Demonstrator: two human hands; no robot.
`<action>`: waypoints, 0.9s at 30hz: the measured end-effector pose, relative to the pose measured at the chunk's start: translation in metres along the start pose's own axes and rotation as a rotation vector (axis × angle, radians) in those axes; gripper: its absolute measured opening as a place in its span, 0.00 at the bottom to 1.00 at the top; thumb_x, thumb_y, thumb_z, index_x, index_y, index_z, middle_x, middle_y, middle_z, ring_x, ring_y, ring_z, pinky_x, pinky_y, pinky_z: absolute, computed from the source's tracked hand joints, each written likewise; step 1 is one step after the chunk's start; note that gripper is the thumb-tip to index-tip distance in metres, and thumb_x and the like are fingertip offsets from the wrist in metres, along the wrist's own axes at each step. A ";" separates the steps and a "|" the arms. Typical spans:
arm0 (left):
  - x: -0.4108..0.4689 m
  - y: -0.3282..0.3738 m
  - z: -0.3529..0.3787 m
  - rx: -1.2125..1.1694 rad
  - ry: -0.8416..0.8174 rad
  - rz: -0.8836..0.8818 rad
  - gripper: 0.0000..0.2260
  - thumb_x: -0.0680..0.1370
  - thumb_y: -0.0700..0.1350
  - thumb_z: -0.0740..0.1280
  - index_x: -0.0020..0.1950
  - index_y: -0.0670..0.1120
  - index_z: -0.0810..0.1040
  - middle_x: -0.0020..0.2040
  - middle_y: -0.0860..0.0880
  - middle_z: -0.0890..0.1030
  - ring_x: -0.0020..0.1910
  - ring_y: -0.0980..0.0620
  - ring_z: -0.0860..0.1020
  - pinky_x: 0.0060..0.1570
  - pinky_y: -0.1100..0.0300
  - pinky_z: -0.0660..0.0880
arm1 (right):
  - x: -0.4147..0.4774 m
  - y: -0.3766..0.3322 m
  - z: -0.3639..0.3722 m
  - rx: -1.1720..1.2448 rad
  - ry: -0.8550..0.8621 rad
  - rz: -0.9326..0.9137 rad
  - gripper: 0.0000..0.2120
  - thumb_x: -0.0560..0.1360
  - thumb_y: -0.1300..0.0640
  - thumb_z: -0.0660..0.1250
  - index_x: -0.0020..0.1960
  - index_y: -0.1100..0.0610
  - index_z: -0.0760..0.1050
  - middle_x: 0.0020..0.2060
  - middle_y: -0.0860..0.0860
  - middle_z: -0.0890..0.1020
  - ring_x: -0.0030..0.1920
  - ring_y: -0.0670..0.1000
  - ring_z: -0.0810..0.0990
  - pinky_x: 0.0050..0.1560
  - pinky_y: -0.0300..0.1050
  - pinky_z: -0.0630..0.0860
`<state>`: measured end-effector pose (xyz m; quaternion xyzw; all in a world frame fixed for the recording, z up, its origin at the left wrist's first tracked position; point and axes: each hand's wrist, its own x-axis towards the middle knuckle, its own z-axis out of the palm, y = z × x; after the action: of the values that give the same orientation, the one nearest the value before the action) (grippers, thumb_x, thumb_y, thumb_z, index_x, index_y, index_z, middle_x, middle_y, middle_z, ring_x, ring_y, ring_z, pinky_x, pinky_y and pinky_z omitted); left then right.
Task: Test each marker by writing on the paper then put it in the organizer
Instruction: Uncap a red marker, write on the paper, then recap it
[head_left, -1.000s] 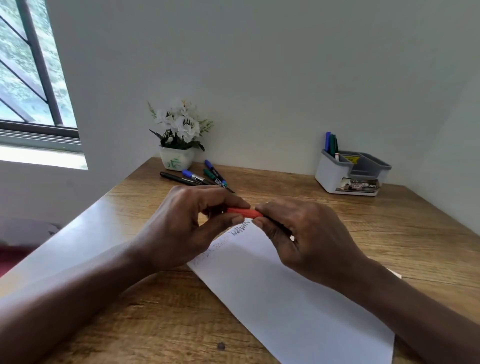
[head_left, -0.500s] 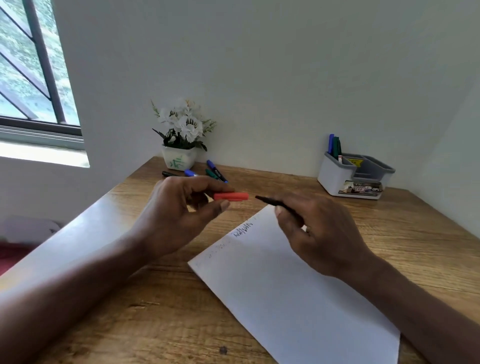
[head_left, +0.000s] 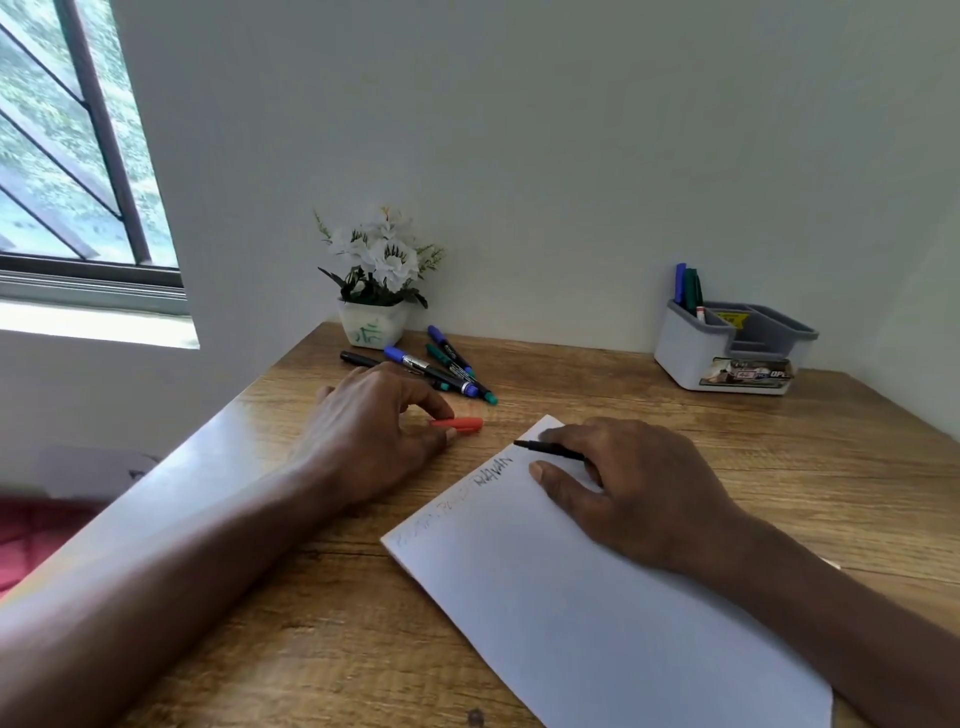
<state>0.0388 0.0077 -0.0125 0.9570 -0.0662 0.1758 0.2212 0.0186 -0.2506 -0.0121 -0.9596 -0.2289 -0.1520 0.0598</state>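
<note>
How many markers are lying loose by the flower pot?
4, clustered beside the flower pot: a black marker partly behind the left hand, a blue-capped marker beside it, a green marker, and a second blue marker farthest back. The hand may hide others.

right hand (head_left: 639, 488) holding marker (head_left: 545, 449), red cap (head_left: 462, 424), paper (head_left: 597, 623)

The paper (head_left: 597, 597) lies on the surface (head_left: 675, 431) at front centre. The left hand (head_left: 374, 431) rests on the surface left of the paper and pinches the cap (head_left: 460, 424). The right hand (head_left: 639, 483) rests on the paper's far end and holds the marker (head_left: 548, 449), tip pointing left. 4 loose markers (head_left: 441, 366) lie behind the left hand, just before the flower pot (head_left: 371, 325). The organizer (head_left: 685, 358) stands at rear right, with markers upright in its left compartment.
</note>
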 end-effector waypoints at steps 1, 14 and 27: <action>0.000 0.000 0.000 0.016 -0.022 -0.007 0.13 0.71 0.66 0.72 0.53 0.63 0.83 0.62 0.57 0.79 0.62 0.53 0.75 0.62 0.44 0.72 | 0.000 -0.002 0.001 -0.002 0.005 -0.001 0.27 0.77 0.31 0.49 0.69 0.40 0.73 0.57 0.40 0.82 0.55 0.46 0.79 0.50 0.46 0.75; 0.000 0.000 0.008 0.120 -0.291 -0.025 0.59 0.58 0.86 0.48 0.80 0.52 0.61 0.82 0.52 0.60 0.79 0.51 0.60 0.78 0.40 0.46 | 0.007 0.005 -0.018 0.691 0.112 0.015 0.20 0.82 0.58 0.64 0.66 0.36 0.73 0.40 0.49 0.83 0.32 0.47 0.79 0.34 0.45 0.80; 0.000 0.000 0.006 0.125 -0.295 -0.009 0.60 0.56 0.86 0.47 0.78 0.51 0.65 0.81 0.51 0.62 0.78 0.50 0.62 0.76 0.38 0.50 | 0.038 0.003 -0.010 1.348 0.002 0.351 0.13 0.76 0.45 0.71 0.47 0.55 0.78 0.32 0.52 0.79 0.35 0.51 0.79 0.32 0.42 0.74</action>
<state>0.0409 0.0051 -0.0179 0.9846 -0.0826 0.0362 0.1499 0.0502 -0.2393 0.0095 -0.7360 -0.1149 0.0341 0.6663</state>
